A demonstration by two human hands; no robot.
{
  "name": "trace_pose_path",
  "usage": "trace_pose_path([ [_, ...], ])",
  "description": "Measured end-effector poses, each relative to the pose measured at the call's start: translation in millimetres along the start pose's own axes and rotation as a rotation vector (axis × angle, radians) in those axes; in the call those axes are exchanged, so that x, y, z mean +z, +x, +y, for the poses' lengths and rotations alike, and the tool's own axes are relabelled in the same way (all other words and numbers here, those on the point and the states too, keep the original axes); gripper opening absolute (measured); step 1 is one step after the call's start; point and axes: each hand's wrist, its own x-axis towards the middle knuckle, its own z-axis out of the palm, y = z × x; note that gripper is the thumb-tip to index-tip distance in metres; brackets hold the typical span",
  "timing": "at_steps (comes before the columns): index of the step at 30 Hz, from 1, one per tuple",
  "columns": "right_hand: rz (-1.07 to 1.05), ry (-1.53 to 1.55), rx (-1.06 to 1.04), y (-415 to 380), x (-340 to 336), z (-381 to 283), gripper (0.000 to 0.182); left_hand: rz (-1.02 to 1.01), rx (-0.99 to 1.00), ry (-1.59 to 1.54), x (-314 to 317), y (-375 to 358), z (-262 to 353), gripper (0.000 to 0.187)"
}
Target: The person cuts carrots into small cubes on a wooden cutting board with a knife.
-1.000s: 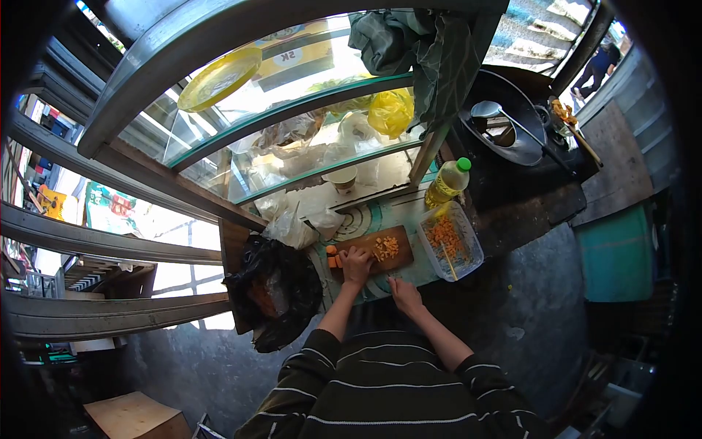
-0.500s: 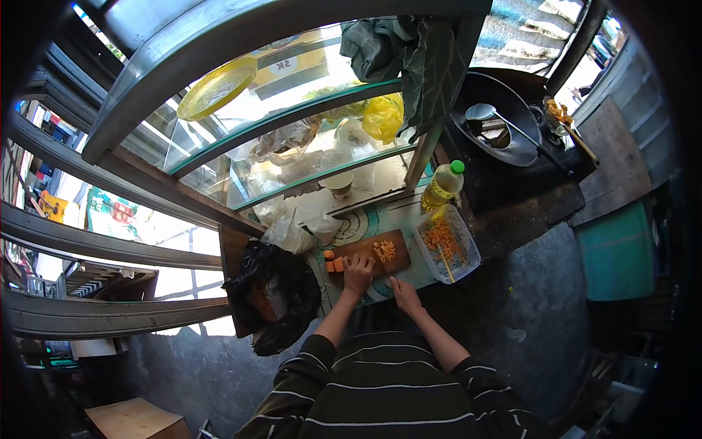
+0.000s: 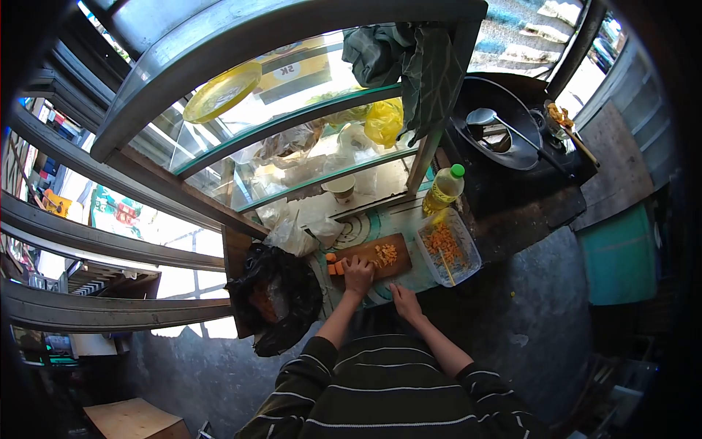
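My left hand [image 3: 358, 276] is on the wooden cutting board [image 3: 398, 269], fingers curled down over a piece of carrot that they mostly hide. Thicker orange carrot chunks [image 3: 333, 264] lie just left of those fingers. Small diced carrot [image 3: 385, 254] is heaped on the board to their right. At the board's near edge, my right hand [image 3: 404, 300] is closed around a knife handle; the thin blade is hard to make out between the hands. Right of the board stands a clear plastic container [image 3: 474, 257] with more diced carrot [image 3: 442, 241] and a yellow-handled utensil [image 3: 447, 268].
An oil bottle [image 3: 444, 189] with a green cap stands behind the container. A wok [image 3: 468, 95] with a ladle [image 3: 512, 132] sits on the stove at right. A black plastic bag [image 3: 292, 293] lies left of the board, under a glass display case [image 3: 292, 132].
The view has shifted slightly. My hands stay in nearly the same place at the board, and the knife blade shows less clearly now.
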Motion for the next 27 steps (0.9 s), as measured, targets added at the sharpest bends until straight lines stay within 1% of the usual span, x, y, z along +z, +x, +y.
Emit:
trace_pose_path([
  [6, -0.047, -0.064, 0.007, 0, 8, 6, 0.042, 0.059, -0.053, -0.025, 1, -4, 3, 0.006],
  [8, -0.046, -0.150, 0.046, 0, 10, 4, 0.042, 0.041, -0.195, -0.054, 1, -5, 6, 0.005],
  [12, -0.041, -0.245, 0.097, -2, 8, -6, 0.043, 0.015, -0.214, -0.048, 5, -6, 3, 0.007],
  [14, -0.083, -0.276, 0.098, 1, 10, -3, 0.044, 0.013, -0.212, -0.099, 6, -7, 2, 0.007],
  [18, -0.092, -0.275, 0.089, 16, 13, -8, 0.046, 0.045, -0.195, -0.066, 7, -7, 4, 0.007],
  [20, -0.045, -0.161, 0.025, 23, 21, 5, 0.048, 0.069, -0.138, -0.030, 0, -7, 7, 0.006],
  [21, -0.045, -0.161, 0.021, 22, 18, 4, 0.048, 0.073, -0.139, -0.027, -1, -6, 6, 0.006],
  [23, -0.051, -0.017, 0.015, 16, 15, 4, 0.048, 0.067, -0.134, -0.049, -2, -7, 4, 0.005],
  [27, -0.038, -0.105, -0.037, 4, 9, 2, 0.045, -0.006, -0.208, -0.069, 1, -6, 3, 0.007],
])
